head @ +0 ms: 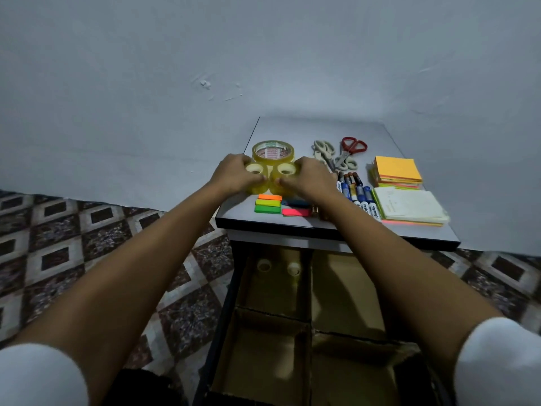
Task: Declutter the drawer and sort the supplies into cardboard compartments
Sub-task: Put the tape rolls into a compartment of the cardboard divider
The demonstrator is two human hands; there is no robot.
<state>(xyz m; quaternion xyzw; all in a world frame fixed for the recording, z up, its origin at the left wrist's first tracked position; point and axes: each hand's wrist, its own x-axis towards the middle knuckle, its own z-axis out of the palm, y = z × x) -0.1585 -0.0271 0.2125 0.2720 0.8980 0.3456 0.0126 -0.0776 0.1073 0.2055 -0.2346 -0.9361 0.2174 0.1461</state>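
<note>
Your left hand (234, 171) and right hand (310, 177) reach forward over a small grey desk (292, 127) that stands against a pale wall.

Each hand curls its fingers round a yellowish clear tape roll. The left hand grips the left tape roll (254, 170) and the right hand grips the right tape roll (285, 171). The two rolls stand side by side on the desk, touching or nearly so. A larger tape roll (272, 150) sits just behind them.

In front of the rolls, near the desk's front edge, lie orange, yellow and green sticky flags (268, 204), with a pink strip (295, 212) beside them. To the right are grey scissors (322, 150) and red scissors (352, 146). Nearer you is a row of markers (358, 193). Farther right, a stack of orange sticky notes (398, 170) sits behind a pale notepad (409, 206).

Below the desk, the drawer (219, 332) is pulled open toward you. It is lined with cardboard compartments (263, 356). Two small tape rolls (264, 265) lie in the far left compartment. The floor (87, 244) to the left has patterned tiles.
</note>
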